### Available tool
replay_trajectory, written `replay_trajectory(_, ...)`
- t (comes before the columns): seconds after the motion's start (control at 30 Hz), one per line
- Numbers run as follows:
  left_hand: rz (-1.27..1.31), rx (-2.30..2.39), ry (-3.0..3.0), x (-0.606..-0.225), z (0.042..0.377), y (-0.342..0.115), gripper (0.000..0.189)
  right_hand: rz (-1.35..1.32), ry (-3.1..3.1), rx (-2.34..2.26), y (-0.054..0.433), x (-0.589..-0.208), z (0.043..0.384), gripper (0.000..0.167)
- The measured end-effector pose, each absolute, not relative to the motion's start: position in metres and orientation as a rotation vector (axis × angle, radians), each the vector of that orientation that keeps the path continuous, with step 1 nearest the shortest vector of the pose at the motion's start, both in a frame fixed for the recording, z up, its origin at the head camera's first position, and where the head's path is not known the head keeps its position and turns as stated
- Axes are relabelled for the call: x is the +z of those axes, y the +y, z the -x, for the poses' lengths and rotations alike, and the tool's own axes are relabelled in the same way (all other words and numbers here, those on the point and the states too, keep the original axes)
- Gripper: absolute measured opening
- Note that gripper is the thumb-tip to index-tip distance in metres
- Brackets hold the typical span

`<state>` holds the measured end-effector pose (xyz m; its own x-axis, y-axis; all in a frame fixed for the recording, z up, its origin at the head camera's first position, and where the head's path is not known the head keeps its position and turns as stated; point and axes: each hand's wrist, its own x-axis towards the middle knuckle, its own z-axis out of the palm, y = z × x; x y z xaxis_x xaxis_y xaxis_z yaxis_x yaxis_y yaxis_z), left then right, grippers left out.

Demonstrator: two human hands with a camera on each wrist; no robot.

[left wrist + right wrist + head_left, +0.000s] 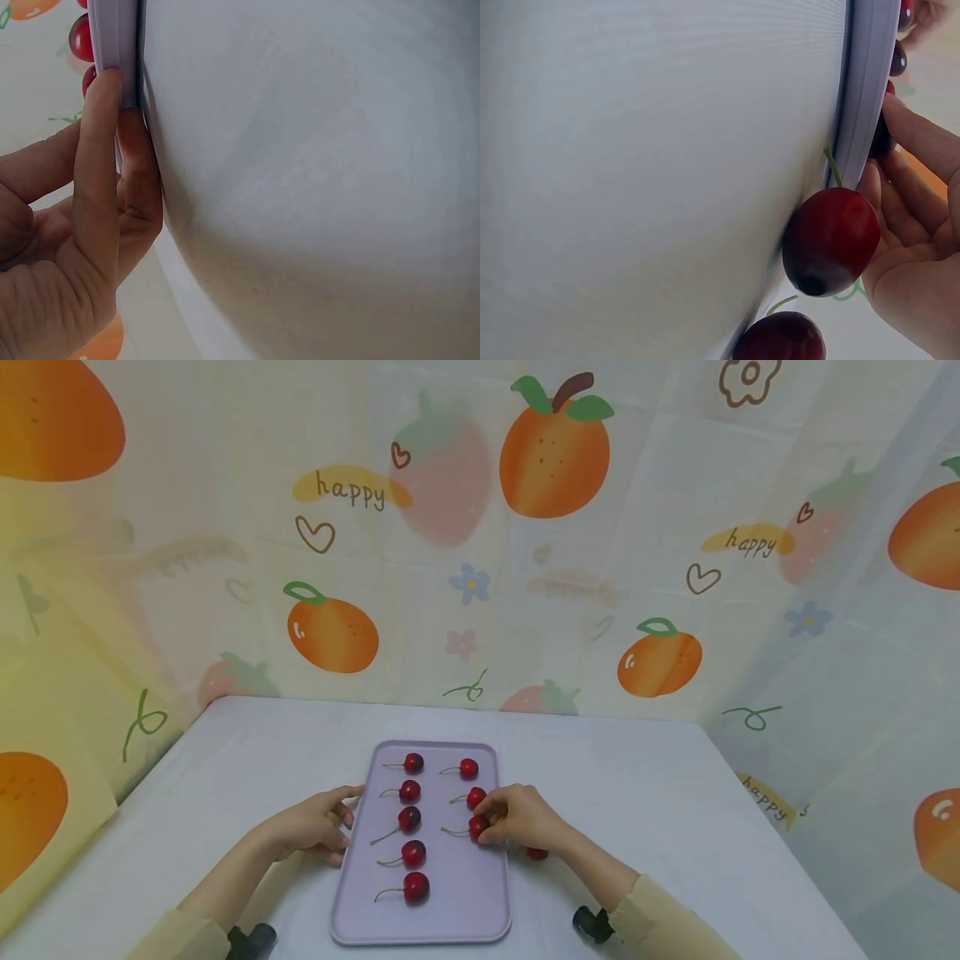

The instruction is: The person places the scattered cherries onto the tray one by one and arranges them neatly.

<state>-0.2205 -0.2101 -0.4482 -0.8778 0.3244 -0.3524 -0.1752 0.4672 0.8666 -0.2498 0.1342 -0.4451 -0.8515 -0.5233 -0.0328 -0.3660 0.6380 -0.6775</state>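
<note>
A lilac rectangular tray (457, 914) lies on the table with red cherries on it, their stems pointing left. Several form a column on the left half, the nearest cherry (416, 887) close to the front. On the right half are three more. My right hand (525, 817) pinches the nearest of these, a cherry (476, 829) partly covered by the fingers. At the tray's left edge, my left hand (311, 825) rests its loosely bent fingers (97, 165) against the rim. Beside the tray's right edge sits a loose cherry (831, 236), under my right wrist.
Another loose cherry (780, 341) is on the white tabletop (637, 777) in the right wrist view. A fruit-patterned curtain (480, 568) hangs behind the table and along both sides. Black wrist devices sit at both sleeves, such as the right device (592, 925).
</note>
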Motion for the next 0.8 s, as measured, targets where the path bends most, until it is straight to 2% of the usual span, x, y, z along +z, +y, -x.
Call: replay_trajectory(0.8, -0.126, 1.403, 2.25, -0.4479, 0.2203, -0.2098, 0.09, 0.669, 2.63, -1.069, 0.1377, -0.4425, 0.2513, 0.029)
